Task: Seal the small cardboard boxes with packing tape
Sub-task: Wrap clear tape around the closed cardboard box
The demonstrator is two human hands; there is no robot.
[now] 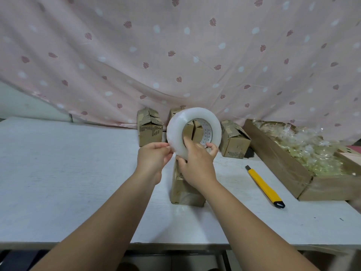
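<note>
A large roll of clear packing tape (176, 126) is held up above the table, its hole facing me. My right hand (196, 163) grips its lower rim, fingers curled through the core. My left hand (153, 157) pinches the roll's outer edge at the lower left. Right under my hands a small cardboard box (184, 189) lies on the white table, partly hidden by my right wrist. Further back stand other small boxes with loose flaps: one at the left (149, 126), one at the right (233, 140), and more seen behind and through the roll.
A yellow utility knife (263, 185) lies to the right of the near box. A big open cardboard tray (283, 167) full of crinkled plastic wrap sits at the far right. A pink leaf-print cloth (175, 55) hangs behind the table (68, 173).
</note>
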